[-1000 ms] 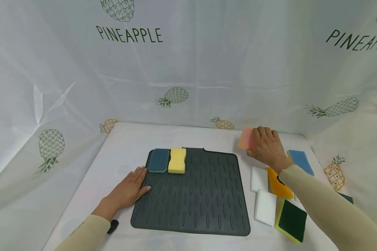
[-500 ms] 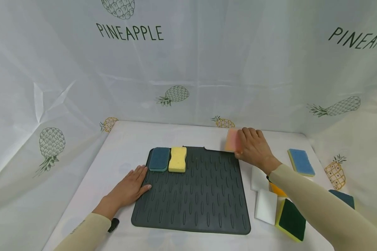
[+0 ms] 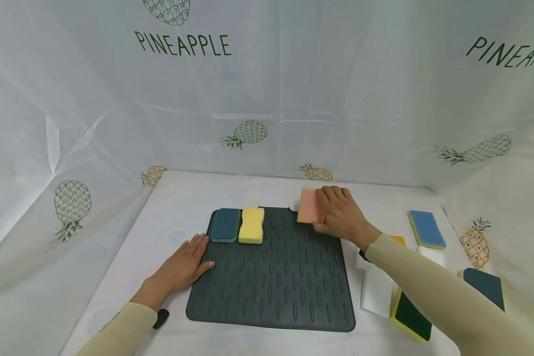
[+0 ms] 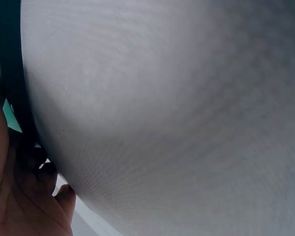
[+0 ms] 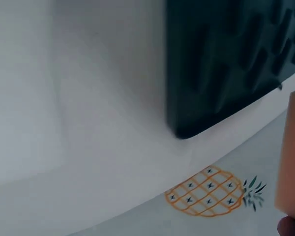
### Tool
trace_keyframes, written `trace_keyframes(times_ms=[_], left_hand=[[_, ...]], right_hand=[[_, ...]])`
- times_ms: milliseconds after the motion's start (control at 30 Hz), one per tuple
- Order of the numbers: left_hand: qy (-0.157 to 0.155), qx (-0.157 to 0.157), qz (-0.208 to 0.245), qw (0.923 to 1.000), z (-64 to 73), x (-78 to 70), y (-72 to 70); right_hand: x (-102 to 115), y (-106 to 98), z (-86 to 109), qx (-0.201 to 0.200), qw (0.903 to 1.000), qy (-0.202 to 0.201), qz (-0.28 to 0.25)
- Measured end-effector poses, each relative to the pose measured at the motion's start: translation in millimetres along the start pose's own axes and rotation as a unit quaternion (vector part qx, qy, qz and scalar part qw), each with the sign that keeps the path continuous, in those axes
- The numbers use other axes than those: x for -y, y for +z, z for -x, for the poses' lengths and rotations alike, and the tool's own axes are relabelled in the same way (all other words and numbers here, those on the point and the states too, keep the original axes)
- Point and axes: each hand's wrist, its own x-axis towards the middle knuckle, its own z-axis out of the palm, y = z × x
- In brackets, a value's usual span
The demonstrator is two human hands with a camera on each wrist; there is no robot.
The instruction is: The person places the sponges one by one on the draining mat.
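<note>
My right hand (image 3: 338, 211) grips a pink-orange sponge (image 3: 308, 205) over the far right part of a dark ribbed mat (image 3: 271, 282). The same sponge (image 5: 291, 157) shows at the right edge of the right wrist view, with a fingertip at its lower end. My left hand (image 3: 181, 264) lies flat with straight fingers at the mat's left edge; in the left wrist view its fingers (image 4: 37, 196) sit beside the mat's rim. On the mat's far left corner lie a dark blue sponge (image 3: 225, 225) and, right beside it, a yellow wavy-sided sponge (image 3: 251, 226).
Right of the mat lie white sponges (image 3: 376, 291), a green-and-yellow scouring sponge (image 3: 411, 316), a blue sponge (image 3: 427, 229) and a dark blue one (image 3: 485, 287). An orange sponge (image 3: 399, 240) is mostly hidden by my right sleeve. A pineapple-print sheet (image 3: 360, 99) hangs behind the white table.
My right hand has carried the pink-orange sponge leftward from beyond the mat's right side to over its far edge. The left hand has stayed in place.
</note>
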Motion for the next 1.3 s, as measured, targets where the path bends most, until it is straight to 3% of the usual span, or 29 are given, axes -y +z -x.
trace_keyframes(times_ms=[300,867,1300], left_hand=[[0.001,-0.002,0.003,1.0000,-0.4,-0.8,-1.1],[0.003,-0.001,0.006,1.0000,0.2,-2.2,-3.4],[0.004,-0.002,0.010,0.9999,0.7,-1.7,-2.8]], right_hand=[[25,0,-13.3,0.056,0.9971,-0.003,-0.050],[63,9,-32.5,0.146,0.9858,-0.017,-0.082],[76,14,-41.3,0.178,0.9806,-0.017,-0.082]])
